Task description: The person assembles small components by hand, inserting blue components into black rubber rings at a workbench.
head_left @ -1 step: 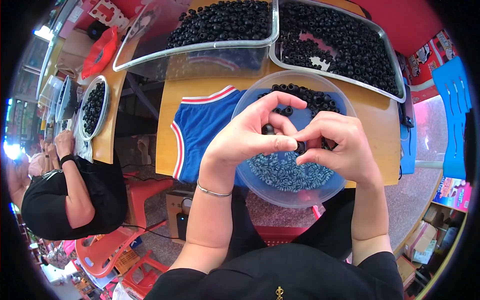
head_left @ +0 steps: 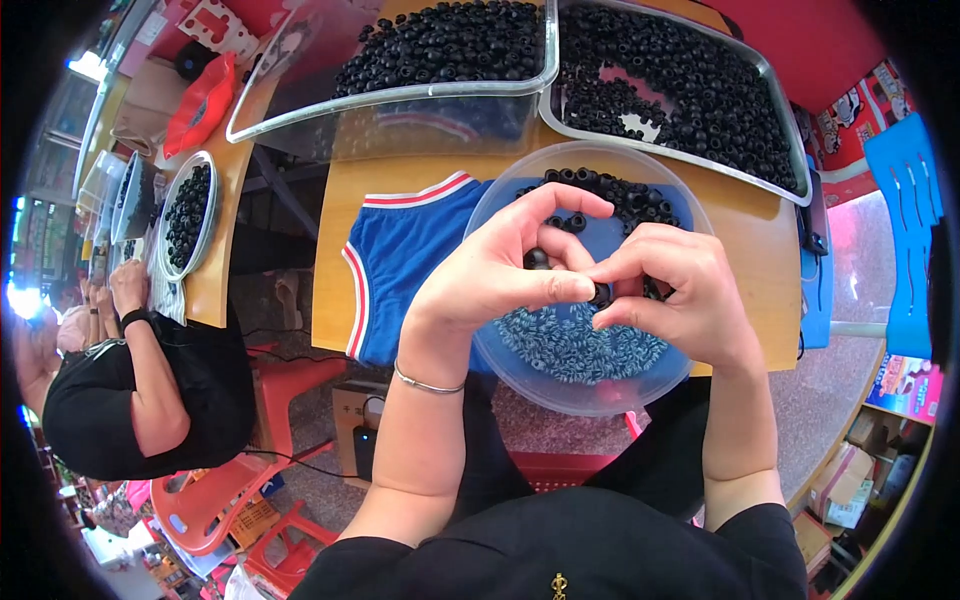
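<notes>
Over a round clear tub (head_left: 500, 385), my left hand (head_left: 500, 265) and my right hand (head_left: 680, 285) meet. Their fingertips pinch one small round black part (head_left: 601, 294) between them; my fingers hide much of it. Another black part (head_left: 536, 258) sits within the curled fingers of my left hand. At the tub's far side lie loose black parts (head_left: 640, 200), round with a hole in them. A heap of tiny blue-grey pieces (head_left: 580, 345), like little coil springs, covers its near side.
Behind the tub stand a deep clear bin (head_left: 400, 100) and a shallow tray (head_left: 680, 150), both with many black parts. A blue cloth (head_left: 410, 250) with striped trim lies left on the table. Further left, a person (head_left: 150, 390) sits by a bowl of black parts (head_left: 187, 215).
</notes>
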Available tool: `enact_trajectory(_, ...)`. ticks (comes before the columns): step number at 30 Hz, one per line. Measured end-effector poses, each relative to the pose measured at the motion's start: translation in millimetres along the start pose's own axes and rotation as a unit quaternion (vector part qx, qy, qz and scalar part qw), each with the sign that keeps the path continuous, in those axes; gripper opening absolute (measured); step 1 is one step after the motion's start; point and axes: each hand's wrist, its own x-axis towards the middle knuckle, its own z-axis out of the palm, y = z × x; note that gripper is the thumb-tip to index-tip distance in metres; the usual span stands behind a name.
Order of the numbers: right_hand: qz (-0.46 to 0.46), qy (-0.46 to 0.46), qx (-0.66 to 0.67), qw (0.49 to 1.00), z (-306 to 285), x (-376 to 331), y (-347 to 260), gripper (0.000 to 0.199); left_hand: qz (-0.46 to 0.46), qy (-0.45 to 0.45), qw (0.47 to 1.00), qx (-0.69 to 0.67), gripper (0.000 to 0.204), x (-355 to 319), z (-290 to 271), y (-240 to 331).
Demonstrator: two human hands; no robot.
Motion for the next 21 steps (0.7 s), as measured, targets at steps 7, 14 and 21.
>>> enact_trajectory(7,-0.049,0.054,-0.009,0.997,8,2,4,0.023,0.021,0.012,0.999,0.034,0.065,1,-3,2)
enact_trajectory(14,-0.079,0.063,0.052,0.993,-4,9,0,0.046,0.123,0.07,0.989,0.052,0.029,-11,19,33)
enact_trajectory(21,-0.064,0.137,0.007,0.988,-7,5,11,0.024,0.245,0.264,0.867,0.345,0.012,9,8,127)
